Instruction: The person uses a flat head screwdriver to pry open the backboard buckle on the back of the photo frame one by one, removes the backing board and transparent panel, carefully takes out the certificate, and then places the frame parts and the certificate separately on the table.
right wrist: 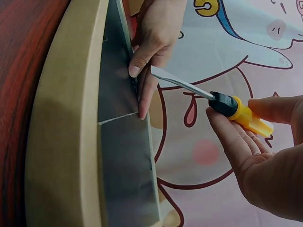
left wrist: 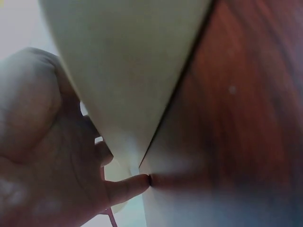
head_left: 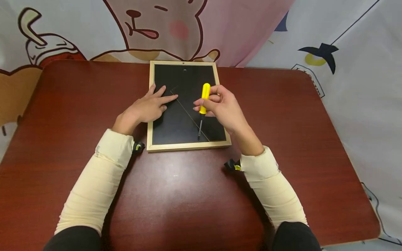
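Note:
A wooden picture frame (head_left: 188,147) lies back up on the table, its black backing board (head_left: 171,130) showing. A thin slanting line crosses the board, and a small hanger (head_left: 184,69) sits near its top. My left hand (head_left: 147,108) rests across the frame's left side, fingers spread over the board. In the left wrist view, the frame's pale side (left wrist: 128,71) runs beside that hand (left wrist: 42,132). Above the board's right half, my right hand (head_left: 227,109) holds a yellow-handled screwdriver (head_left: 205,91) between thumb and fingers. Its flat-tipped metal shaft (right wrist: 184,85) points down toward the board in the head view.
The frame stands near the far edge of a reddish-brown table (head_left: 176,195) with rounded corners. Behind it hangs a cloth (head_left: 232,28) printed with cartoon animals. A dark cable (head_left: 377,205) runs past the table's right edge.

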Demonstrator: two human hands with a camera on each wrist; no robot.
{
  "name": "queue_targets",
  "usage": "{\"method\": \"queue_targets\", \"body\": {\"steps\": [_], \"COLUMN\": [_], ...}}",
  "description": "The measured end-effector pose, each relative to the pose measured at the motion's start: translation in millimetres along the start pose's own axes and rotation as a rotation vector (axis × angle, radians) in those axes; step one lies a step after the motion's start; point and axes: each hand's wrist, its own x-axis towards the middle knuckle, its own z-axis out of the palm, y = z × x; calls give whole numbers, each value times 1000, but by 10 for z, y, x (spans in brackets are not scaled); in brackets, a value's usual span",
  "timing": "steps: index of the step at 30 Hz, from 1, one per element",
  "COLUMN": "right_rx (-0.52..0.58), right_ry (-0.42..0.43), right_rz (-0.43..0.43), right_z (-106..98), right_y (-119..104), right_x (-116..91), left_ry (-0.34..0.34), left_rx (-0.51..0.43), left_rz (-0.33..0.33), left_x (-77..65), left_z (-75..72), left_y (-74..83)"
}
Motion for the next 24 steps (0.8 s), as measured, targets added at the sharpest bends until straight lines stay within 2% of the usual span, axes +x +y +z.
{"method": "queue_targets", "body": {"steps": [9,15,24], "right_rx": [55,61,89], "right_ry": [-14,-31,-62], "right_rz": [32,31,53], "right_z": [27,63,149], "right_y": [110,59,139], "right_x": [114,95,38], "left_ry": [4,14,41], "left_rx": [-13,-5,-3], "left_rz": [12,-4,21], "left_x": [12,-20,-48], "left_z": [-3,-90,-12], "left_y": [1,35,47]}}
